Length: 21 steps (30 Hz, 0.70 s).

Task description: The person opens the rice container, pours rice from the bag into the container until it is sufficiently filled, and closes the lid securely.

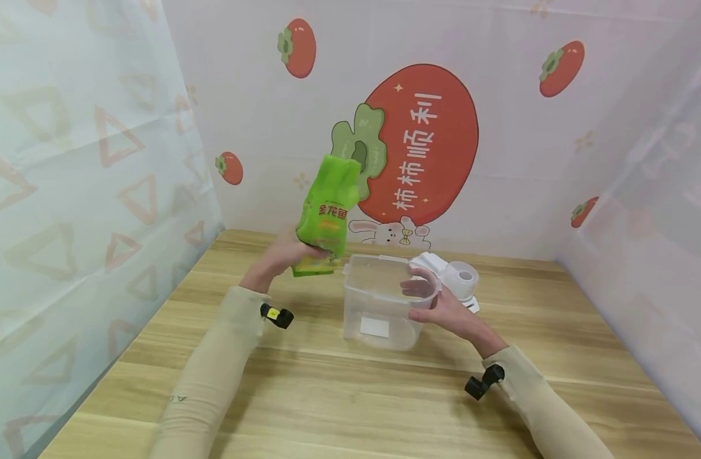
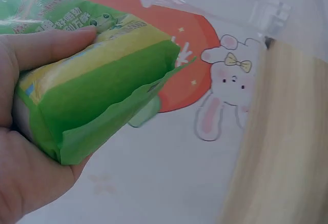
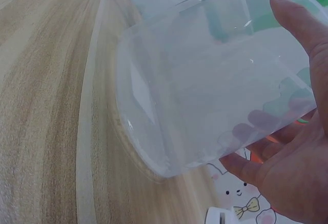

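Observation:
A green and yellow plastic food bag (image 1: 329, 213), printed with red characters, stands upright in the grip of my left hand (image 1: 293, 250). In the left wrist view the thumb lies along one face of the bag (image 2: 110, 88), and its folded green end faces the camera. To its right a clear plastic container (image 1: 379, 315) with an open top and a white label stands on the table. My right hand (image 1: 442, 309) grips its right side. The right wrist view shows the thumb on one side of the container (image 3: 189, 90) and the fingers through its far wall.
Behind the container, a white lid-like part (image 1: 429, 261) and a translucent rounded cup (image 1: 461, 280) lie on the wooden table (image 1: 339, 401). Printed cloth walls (image 1: 505, 191) enclose the table at the back and both sides. Each wrist bears a black camera mount (image 1: 485, 382).

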Each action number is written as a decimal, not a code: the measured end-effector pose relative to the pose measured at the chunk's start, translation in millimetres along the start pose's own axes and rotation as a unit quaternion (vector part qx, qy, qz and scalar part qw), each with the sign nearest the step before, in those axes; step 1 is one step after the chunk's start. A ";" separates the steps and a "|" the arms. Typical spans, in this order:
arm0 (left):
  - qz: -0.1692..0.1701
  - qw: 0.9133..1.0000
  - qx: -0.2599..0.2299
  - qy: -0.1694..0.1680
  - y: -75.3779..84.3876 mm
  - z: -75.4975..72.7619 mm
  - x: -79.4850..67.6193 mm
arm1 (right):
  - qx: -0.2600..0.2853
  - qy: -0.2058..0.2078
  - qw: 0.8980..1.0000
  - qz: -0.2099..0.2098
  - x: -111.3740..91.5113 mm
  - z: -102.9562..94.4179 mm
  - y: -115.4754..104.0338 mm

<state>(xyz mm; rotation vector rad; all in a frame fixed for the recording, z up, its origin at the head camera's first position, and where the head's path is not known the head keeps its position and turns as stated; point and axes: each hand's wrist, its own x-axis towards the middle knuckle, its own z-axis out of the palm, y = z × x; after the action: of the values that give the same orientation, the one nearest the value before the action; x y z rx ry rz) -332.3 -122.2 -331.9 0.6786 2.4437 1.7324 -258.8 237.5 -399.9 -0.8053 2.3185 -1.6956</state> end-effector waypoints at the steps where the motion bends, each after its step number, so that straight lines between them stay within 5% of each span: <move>1: 0.005 1.000 0.007 -0.002 5.6 -2.6 -1.1 | 0.000 0.000 1.000 0.000 0.2 0.2 0.3; 11: 0.017 0.987 0.149 -0.059 68.8 -14.6 -3.7 | -0.001 -0.001 1.000 -0.005 -0.2 -2.0 3.9; 21: 0.015 0.940 0.275 -0.201 107.7 -22.3 3.0 | 0.008 0.000 1.000 -0.009 0.4 -1.9 2.7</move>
<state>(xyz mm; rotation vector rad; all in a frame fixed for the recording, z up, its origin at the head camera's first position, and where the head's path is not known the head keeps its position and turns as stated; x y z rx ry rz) -308.3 -112.0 -225.0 0.9982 2.6008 0.7806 -260.8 239.5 -401.7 -0.8247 2.3018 -1.7188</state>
